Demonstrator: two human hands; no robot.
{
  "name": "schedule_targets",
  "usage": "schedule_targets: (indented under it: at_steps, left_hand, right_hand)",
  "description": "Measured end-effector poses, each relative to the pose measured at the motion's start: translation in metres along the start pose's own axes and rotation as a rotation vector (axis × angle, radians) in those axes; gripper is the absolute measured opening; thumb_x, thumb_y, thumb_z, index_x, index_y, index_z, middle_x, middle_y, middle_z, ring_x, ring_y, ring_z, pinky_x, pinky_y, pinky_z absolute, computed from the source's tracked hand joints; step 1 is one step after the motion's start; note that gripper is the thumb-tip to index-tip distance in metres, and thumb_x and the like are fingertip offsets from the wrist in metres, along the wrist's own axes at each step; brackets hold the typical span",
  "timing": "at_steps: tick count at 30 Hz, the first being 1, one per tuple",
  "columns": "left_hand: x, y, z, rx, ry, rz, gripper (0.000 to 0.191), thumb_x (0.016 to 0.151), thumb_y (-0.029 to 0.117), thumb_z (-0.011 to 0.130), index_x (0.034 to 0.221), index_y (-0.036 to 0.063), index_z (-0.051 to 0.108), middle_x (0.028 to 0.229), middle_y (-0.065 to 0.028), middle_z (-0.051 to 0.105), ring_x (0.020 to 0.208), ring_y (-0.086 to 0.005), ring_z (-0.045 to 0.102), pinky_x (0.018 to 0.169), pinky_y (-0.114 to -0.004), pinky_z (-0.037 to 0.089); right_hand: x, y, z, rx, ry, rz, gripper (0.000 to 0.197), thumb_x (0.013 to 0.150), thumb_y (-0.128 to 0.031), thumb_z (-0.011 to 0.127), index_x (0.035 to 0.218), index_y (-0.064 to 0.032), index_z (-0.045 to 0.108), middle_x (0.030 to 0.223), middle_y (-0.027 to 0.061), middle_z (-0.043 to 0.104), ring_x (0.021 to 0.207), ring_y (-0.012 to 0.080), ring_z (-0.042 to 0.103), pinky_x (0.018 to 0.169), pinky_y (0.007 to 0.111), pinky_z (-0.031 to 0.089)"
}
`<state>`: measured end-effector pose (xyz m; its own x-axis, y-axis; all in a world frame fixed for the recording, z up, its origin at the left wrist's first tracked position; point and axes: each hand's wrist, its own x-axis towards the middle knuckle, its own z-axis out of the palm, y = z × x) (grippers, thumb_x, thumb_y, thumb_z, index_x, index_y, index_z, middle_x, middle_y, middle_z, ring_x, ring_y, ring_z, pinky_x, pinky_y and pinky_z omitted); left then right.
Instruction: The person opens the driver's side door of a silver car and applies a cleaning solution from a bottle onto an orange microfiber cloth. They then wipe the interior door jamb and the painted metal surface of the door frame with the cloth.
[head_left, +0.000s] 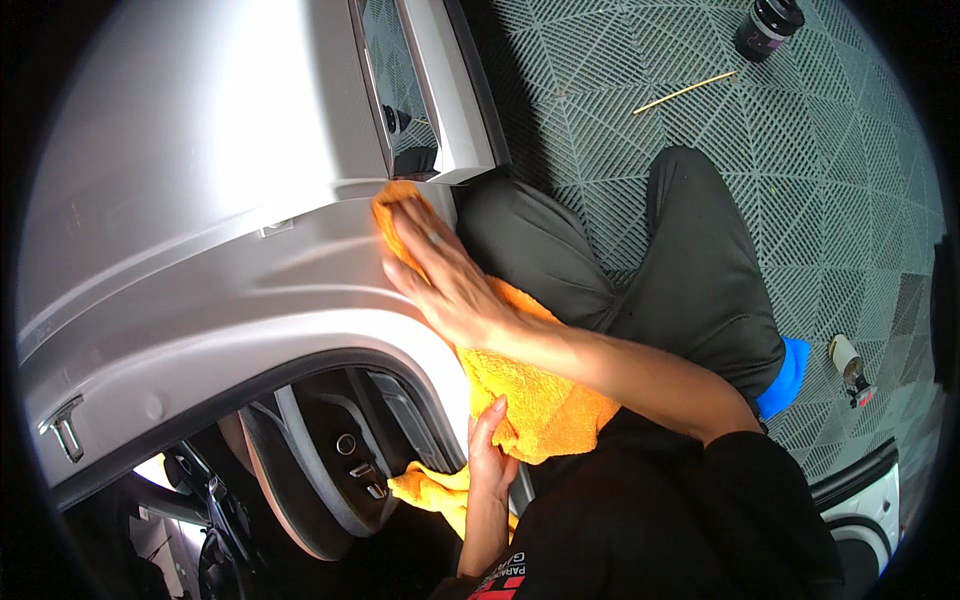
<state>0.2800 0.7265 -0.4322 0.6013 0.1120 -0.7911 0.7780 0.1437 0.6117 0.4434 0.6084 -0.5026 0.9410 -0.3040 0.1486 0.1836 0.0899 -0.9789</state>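
Observation:
My right hand lies flat with its fingers over a folded end of an orange microfiber towel, pressing it against a silver car body panel. Its fingertips are just below the end of a glossy, mirror-like trim strip. The rest of the towel hangs under my right forearm. Lower down, my left hand grips the hanging part of the towel, thumb on top. Another yellow-orange fold shows behind my left wrist; whether it belongs to the same towel I cannot tell.
A rubber-edged car opening shows a seat inside. A metal striker sits on the panel. On the grey slatted floor are a dark bottle, a thin yellow stick and a small tool. Blue cloth lies beside my leg.

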Motion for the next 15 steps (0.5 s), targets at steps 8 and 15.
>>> schedule_targets:
  at_steps: [8,15]
  left_hand:
    - [0.003,0.006,0.015,-0.054,-0.048,0.026,0.051,0.094,0.025,0.066,0.138,0.0011,0.053,0.131,-0.0134,0.064,0.12,-0.0285,0.063,0.105,-0.044,0.048]
    - [0.007,0.01,0.019,-0.042,-0.031,0.03,0.052,0.093,0.027,0.067,0.137,0.0016,0.053,0.13,-0.0133,0.064,0.12,-0.0288,0.062,0.103,-0.044,0.049]
  right_hand:
    - [-0.005,0.014,-0.001,-0.192,0.041,-0.082,0.063,0.108,-0.04,0.042,0.149,0.0085,0.04,0.157,0.0296,0.036,0.148,0.0411,0.033,0.122,0.051,0.024]
    - [-0.002,-0.008,-0.012,-0.215,0.028,-0.076,0.068,0.107,-0.049,0.041,0.149,0.0053,0.042,0.156,0.0259,0.039,0.145,0.0403,0.036,0.12,0.051,0.026]
